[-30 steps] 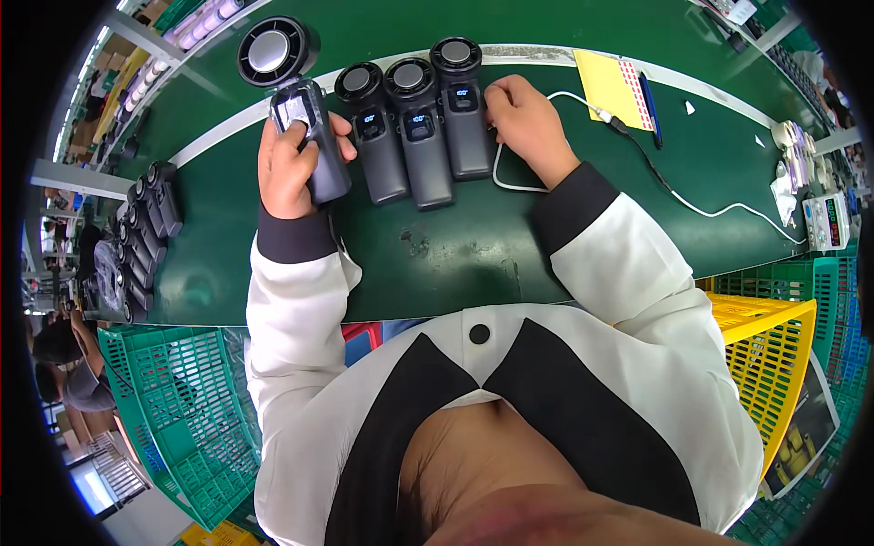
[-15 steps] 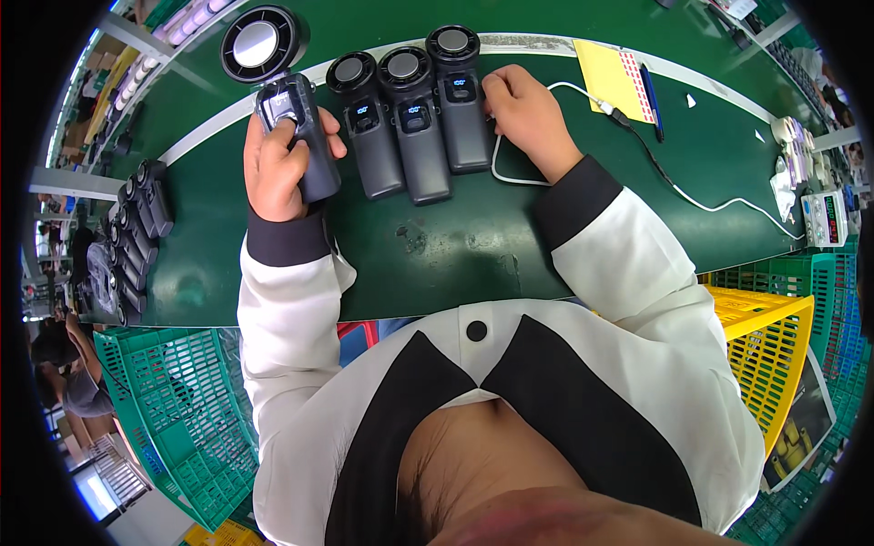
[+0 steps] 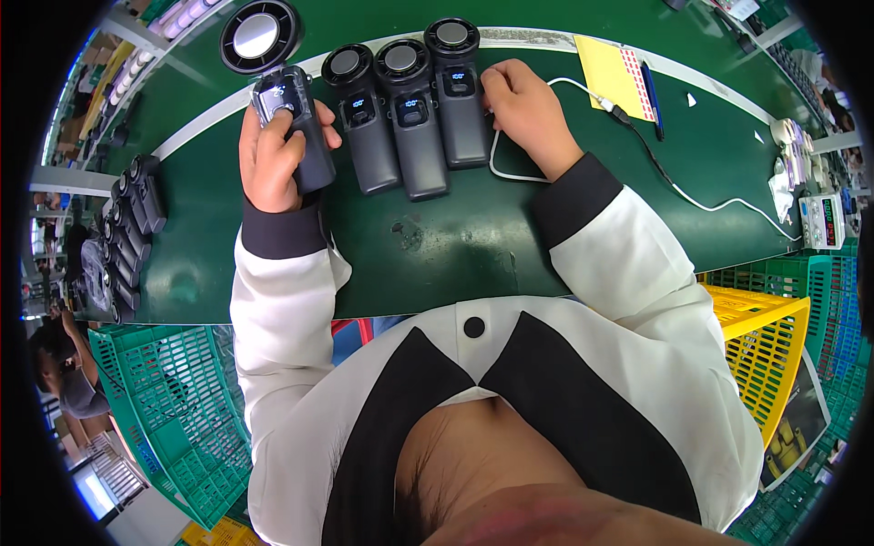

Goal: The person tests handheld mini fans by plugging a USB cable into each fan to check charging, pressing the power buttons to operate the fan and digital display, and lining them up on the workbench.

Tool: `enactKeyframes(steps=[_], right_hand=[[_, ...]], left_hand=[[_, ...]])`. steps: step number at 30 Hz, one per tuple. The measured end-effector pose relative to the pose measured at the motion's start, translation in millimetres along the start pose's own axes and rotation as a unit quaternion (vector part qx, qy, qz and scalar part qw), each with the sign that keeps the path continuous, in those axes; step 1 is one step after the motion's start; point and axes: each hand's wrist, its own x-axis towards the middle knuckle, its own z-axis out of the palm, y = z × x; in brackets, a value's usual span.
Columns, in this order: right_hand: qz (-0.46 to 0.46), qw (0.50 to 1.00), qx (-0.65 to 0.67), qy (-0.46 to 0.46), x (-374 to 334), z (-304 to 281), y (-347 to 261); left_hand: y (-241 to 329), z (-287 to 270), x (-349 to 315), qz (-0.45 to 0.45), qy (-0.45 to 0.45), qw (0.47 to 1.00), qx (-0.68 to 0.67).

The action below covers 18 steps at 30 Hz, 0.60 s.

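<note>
My left hand [image 3: 275, 159] is wrapped round a dark grey handheld fan [image 3: 314, 155], its thumb on the button under the lit display. The fan's round head, with a silver centre, points away from me. Three similar fans lie side by side to its right: a left one [image 3: 374, 159], a middle one [image 3: 422, 164] and a right one [image 3: 466, 127], all with lit displays. My right hand [image 3: 533, 114] is closed beside the right fan, fingers pinched on the end of a white cable [image 3: 519, 176]. The plug itself is hidden by the fingers.
Several more fans [image 3: 137, 223] lie along the green table's left edge. At right are a yellow pad [image 3: 601, 73], a blue pen [image 3: 652, 100], a cable joint [image 3: 620, 114] and a small meter [image 3: 822, 221]. A green crate [image 3: 173, 409] and a yellow crate [image 3: 765, 318] stand below the table edge.
The fan in my left hand has shifted slightly up and left, and its display shows different lit characters. My right hand stays by the right fan. The whole view has moved a little.
</note>
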Motion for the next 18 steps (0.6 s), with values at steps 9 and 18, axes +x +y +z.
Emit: enactKeyframes(steps=[9,18], right_hand=[[0.017,1.0,-0.01,-0.008,-2.3,-1.6,-3.4],[0.011,1.0,-0.019,-0.007,-2.6,-1.4,-3.0]], left_hand=[[-2.0,0.9,-0.1,0.003,0.005,1.0,0.017],[-0.9,1.1,0.5,-0.007,0.03,0.999,0.03]])
